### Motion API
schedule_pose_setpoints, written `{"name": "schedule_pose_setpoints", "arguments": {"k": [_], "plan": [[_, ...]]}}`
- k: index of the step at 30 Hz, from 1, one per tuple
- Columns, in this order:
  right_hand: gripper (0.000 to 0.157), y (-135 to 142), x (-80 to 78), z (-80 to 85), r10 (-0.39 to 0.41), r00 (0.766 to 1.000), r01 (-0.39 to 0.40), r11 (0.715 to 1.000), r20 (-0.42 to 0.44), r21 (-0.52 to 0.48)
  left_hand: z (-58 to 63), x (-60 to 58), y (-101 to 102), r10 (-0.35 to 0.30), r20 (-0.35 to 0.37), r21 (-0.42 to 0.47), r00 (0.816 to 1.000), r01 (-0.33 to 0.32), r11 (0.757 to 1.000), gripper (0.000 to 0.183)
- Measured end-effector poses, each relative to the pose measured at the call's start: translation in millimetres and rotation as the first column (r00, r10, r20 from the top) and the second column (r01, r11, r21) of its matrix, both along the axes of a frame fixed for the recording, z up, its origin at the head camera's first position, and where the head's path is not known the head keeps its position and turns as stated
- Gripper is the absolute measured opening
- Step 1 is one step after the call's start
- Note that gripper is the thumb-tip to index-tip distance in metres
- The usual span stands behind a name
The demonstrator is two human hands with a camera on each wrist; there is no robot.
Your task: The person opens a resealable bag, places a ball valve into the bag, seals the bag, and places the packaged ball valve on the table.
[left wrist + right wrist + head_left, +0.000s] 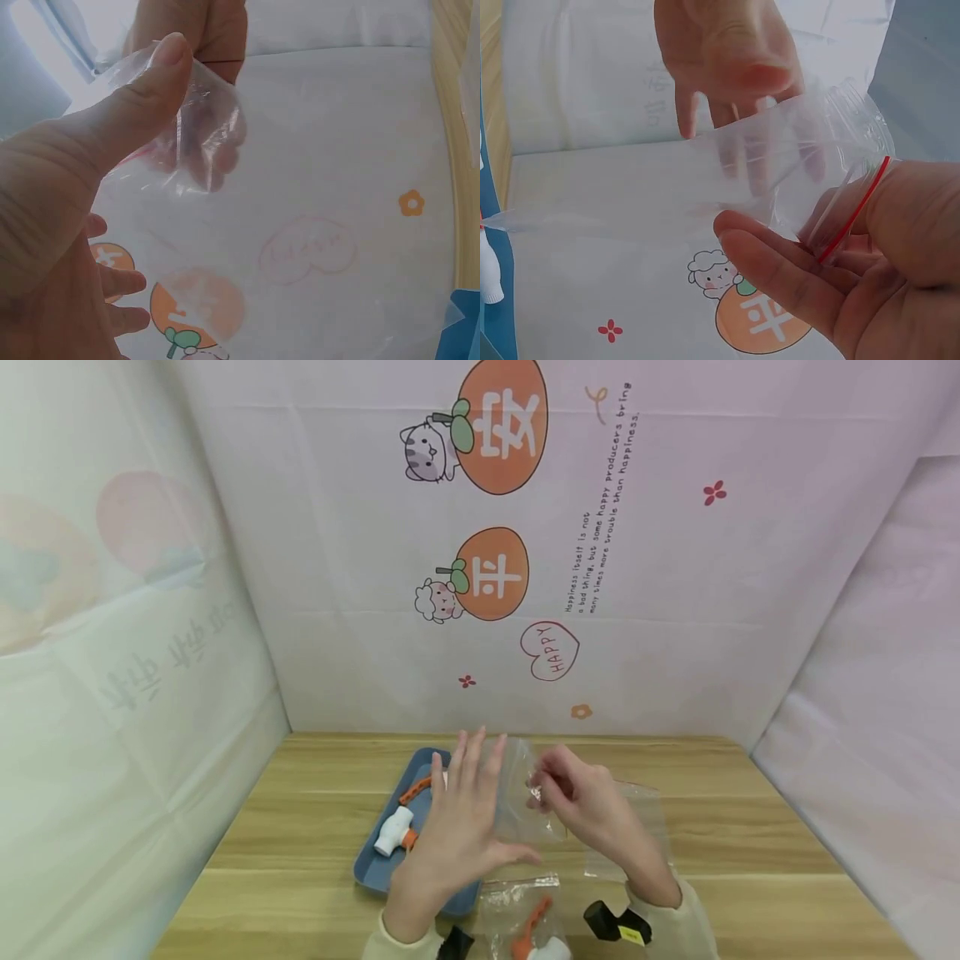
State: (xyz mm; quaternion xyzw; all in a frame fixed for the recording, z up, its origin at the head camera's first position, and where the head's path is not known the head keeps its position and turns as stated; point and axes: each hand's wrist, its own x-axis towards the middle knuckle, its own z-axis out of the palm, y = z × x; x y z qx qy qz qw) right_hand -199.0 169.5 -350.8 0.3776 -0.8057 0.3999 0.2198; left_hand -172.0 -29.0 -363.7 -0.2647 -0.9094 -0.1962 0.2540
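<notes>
Two bare hands were at a clear zip bag (513,814) over the wooden table (735,877) in the head view: right hand (592,802) pinching it, left hand (461,818) spread, fingers straight, gripping nothing. Blue tray (367,872) beside it held a white-and-orange toy hammer (393,831); another orange-and-white piece (536,935) lay in or on a nearer bag (498,893). Backdrop sheet (360,693) read "Happiness itself is not a bad thing, but some happy producers bring many times more trouble than happiness.", plus "HAPPY" in a heart (550,651), and 安, 平 on orange fruits; yellow label (632,935) at the right wrist illegible. Left wrist view: left thumb extended at the film, right fingers curled behind it; heart lettering blurred. Right wrist view: right hand grasped the bag's mouth by its red strip (857,210); left fingers showed through the film, inside or behind, couldn't tell. Likely step: opening the bag; next move probably called for holding the mouth wide.
</notes>
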Motion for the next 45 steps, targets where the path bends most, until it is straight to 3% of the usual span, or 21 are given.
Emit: {"name": "schedule_pose_setpoints", "arguments": {"k": [5, 12, 18, 30, 40, 45], "plan": [[0.016, -3, 1.6, 1.1, 0.010, 1.000, -0.010, 1.000, -0.004, 0.008, -5.8, -1.3, 8, 0.027, -0.071, -0.065, 0.997, -0.032, 0.997, 0.151], [0.019, -5, 4.0, 1.8, 0.076, 0.997, -0.076, 0.997, 0.009, -0.017, -9.9, -5.0, 11, 0.026, -0.137, -0.067, 0.990, -0.035, 0.997, 0.155], [0.020, -5, 4.4, 1.0, 0.100, 0.995, -0.100, 0.994, -0.001, -0.044, -12.2, -8.6, 13, -0.014, -0.142, -0.016, 0.990, 0.012, 1.000, 0.151], [0.021, -7, 2.9, 0.9, 0.089, 0.995, -0.092, 0.991, -0.035, -0.094, -10.3, -13.0, 11, 0.002, -0.251, -0.020, 0.968, -0.008, 1.000, 0.143], [0.021, -9, 5.3, 0.8, 0.110, 0.993, -0.112, 0.990, -0.032, -0.086, -7.3, -8.9, 2, -0.130, -0.159, 0.044, 0.979, 0.138, 0.989, 0.113], [0.024, -7, 4.5, -1.4, 0.063, 0.998, -0.064, 0.996, -0.010, -0.054, -9.6, -7.5, -2, -0.144, -0.129, 0.049, 0.981, 0.152, 0.987, 0.103]]}}
